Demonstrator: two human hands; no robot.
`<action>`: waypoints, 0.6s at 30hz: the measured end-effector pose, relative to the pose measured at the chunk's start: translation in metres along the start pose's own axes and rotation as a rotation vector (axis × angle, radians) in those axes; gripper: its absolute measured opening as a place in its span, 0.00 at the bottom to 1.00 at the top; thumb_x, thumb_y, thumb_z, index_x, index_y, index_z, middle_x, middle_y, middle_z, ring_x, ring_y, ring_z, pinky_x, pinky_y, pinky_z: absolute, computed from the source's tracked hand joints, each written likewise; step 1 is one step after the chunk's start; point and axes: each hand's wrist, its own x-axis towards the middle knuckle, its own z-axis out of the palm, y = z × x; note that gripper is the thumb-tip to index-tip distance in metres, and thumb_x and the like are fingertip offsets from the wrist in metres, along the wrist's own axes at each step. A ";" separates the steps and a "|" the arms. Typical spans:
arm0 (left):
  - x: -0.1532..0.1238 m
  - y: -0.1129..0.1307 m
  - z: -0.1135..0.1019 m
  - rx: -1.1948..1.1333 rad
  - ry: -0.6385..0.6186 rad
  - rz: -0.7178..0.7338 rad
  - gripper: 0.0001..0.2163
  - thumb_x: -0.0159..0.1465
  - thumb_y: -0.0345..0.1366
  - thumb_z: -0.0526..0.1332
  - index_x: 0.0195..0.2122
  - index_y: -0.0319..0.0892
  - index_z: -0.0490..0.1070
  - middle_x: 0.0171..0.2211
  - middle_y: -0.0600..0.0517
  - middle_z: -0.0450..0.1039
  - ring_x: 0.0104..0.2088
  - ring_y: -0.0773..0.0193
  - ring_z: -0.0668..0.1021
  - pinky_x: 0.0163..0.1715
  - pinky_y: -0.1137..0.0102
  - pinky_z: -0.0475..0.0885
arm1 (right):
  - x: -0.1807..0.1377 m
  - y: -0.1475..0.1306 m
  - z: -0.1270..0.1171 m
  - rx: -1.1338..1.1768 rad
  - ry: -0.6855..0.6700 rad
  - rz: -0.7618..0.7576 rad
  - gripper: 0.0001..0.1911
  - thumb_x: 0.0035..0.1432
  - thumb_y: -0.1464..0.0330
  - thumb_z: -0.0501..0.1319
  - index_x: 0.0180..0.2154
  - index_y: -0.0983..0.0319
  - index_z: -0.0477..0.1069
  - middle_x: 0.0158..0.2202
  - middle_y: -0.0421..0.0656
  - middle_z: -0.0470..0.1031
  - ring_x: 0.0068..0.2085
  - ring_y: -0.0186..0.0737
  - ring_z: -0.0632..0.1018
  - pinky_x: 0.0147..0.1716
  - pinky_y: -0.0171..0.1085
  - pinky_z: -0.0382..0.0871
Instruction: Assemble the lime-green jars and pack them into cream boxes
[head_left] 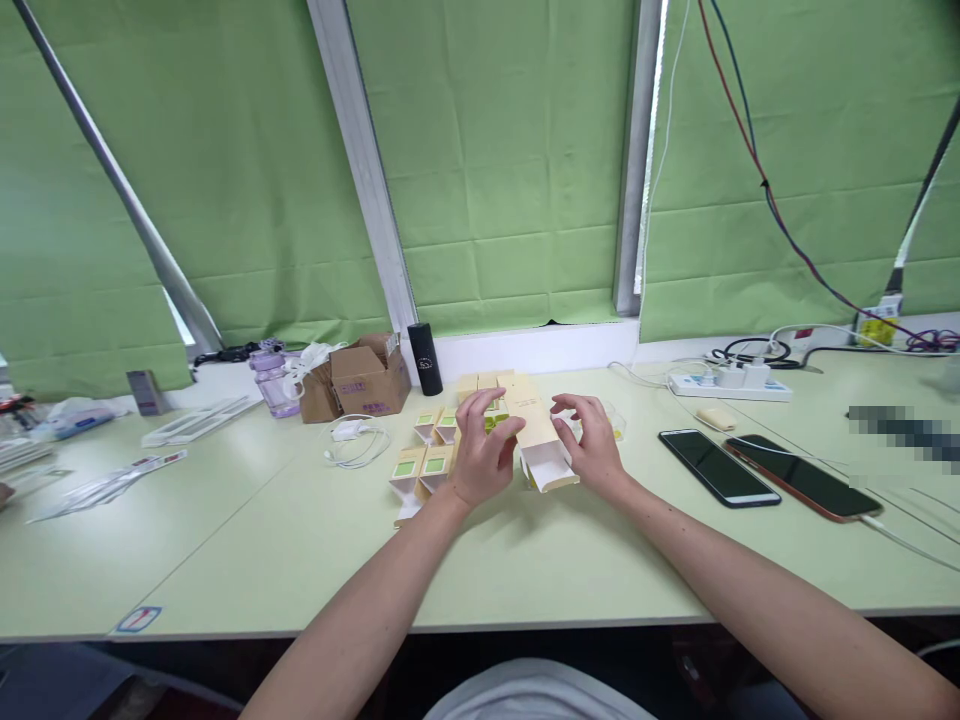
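Observation:
A pale-yellow cardboard box [534, 422] sits between my hands, tilted, its white-lined near end open with a flap sticking out. My left hand [480, 455] is at its left side, fingers curved and apart, the thumb tip by the box edge. On the right side is my right hand [592, 440], index finger and thumb spread close to the box. Whether either fingertip presses on the cardboard is hard to tell. Yellow-green pieces [493, 422] show behind my left fingers. Left of that hand stand several small boxes [406, 470] with green squares, partly hidden by it.
Further back are a brown carton [369, 375], a black cylinder [425, 360] and a purple bottle [275, 382]. A white cable [349, 432] lies at left. Two phones [718, 468] [802, 478] and a power strip [731, 385] occupy the right side. The table's front edge [525, 625] is near me.

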 end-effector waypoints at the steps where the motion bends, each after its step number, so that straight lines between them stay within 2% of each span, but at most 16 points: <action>1: 0.000 0.000 0.000 -0.001 -0.010 0.007 0.17 0.61 0.25 0.61 0.48 0.52 0.71 0.65 0.44 0.63 0.65 0.44 0.64 0.63 0.42 0.63 | 0.000 0.000 0.000 0.000 -0.001 0.001 0.15 0.70 0.60 0.56 0.54 0.55 0.71 0.47 0.49 0.80 0.55 0.56 0.73 0.51 0.57 0.74; 10: 0.000 0.002 -0.001 0.030 0.008 0.051 0.16 0.63 0.25 0.61 0.49 0.52 0.70 0.64 0.44 0.62 0.66 0.46 0.65 0.63 0.44 0.64 | -0.002 -0.002 0.001 -0.017 -0.020 -0.013 0.15 0.70 0.63 0.55 0.54 0.55 0.71 0.48 0.48 0.80 0.55 0.56 0.73 0.51 0.56 0.74; 18: 0.002 0.005 0.002 -0.006 0.045 0.033 0.21 0.65 0.24 0.58 0.56 0.51 0.63 0.64 0.41 0.59 0.67 0.47 0.65 0.64 0.45 0.65 | -0.002 -0.001 0.001 -0.011 -0.024 -0.027 0.15 0.67 0.67 0.57 0.54 0.56 0.71 0.47 0.48 0.79 0.54 0.55 0.72 0.50 0.54 0.73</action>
